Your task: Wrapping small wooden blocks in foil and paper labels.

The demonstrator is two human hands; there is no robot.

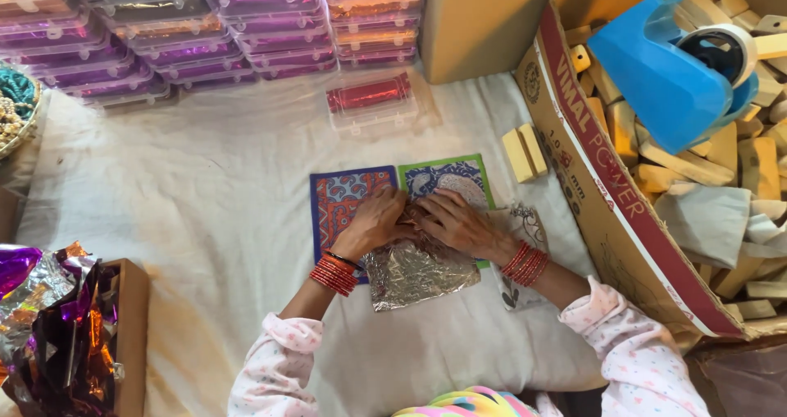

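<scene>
Sleeves of pale pink patterned cloth (270,368) enter from the bottom edge, with stacks of red bangles (334,274) on both wrists. Both hands meet at the middle of a white cloth-covered surface (205,212). The left hand (373,224) lies palm down with fingers curled, pressing on the top edge of a crinkled silver foil sheet (418,273). The right hand (459,220) does the same from the other side, fingertips pinching the foil where the two hands touch. Whether anything lies wrapped inside the foil cannot be told. The foil spreads toward the person, just below the hands.

Under the hands lie two flat patterned cards side by side: a card with a blue border and a red design (340,204) on the left, and a card with a green border and a blue design (451,175) on the right, their edges touching.

At the near left, an open wooden box (131,335) holds crumpled purple, gold and silver foil (57,319). To the right, two pale yellow wooden blocks (523,153) rest beside a large cardboard box (607,195) filled with more wooden pieces, with a blue tape dispenser (664,72) on top.

Farther away, a single clear plastic case with a red lining (370,95) sits alone. Behind it, rows of stacked clear cases with purple, gold and orange linings (205,31) line the far edge.
</scene>
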